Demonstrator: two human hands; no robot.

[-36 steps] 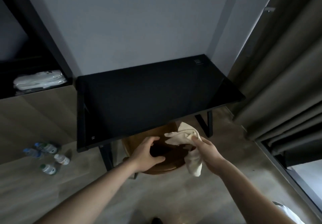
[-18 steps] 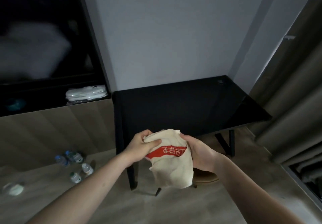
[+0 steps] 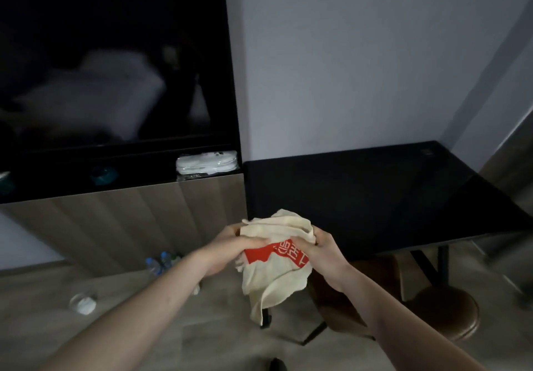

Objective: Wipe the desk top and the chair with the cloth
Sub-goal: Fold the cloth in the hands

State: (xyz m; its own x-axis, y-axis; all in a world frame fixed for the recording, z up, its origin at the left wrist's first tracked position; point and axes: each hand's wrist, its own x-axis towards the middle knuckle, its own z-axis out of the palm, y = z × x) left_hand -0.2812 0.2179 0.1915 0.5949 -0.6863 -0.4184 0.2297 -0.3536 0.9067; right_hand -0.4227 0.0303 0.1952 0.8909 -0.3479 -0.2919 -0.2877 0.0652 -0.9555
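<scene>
Just in front of the person's chest, both hands hold the cloth (image 3: pixel 275 266) up in the air, above the floor and before the front left corner of the desk (image 3: pixel 375 197). The left hand (image 3: pixel 230 248) grips the upper left part of the cloth with curled fingers, and the right hand (image 3: pixel 320 251) pinches the upper right part. The cloth is cream colour with a red band and white letters; its lower end hangs down free. It touches neither the desk nor the chair.

The desk top is black and shiny, and it stands in the corner against the grey wall. The brown chair (image 3: pixel 444 313) stands partly under the desk, to the right of the hands; the right forearm hides some of it. At the left is a wooden cabinet (image 3: pixel 129 220) with a white packet (image 3: pixel 206 163) on its dark shelf. On the floor near the cabinet lie some plastic bottles (image 3: pixel 160 262) and a small white object (image 3: pixel 83 304).
</scene>
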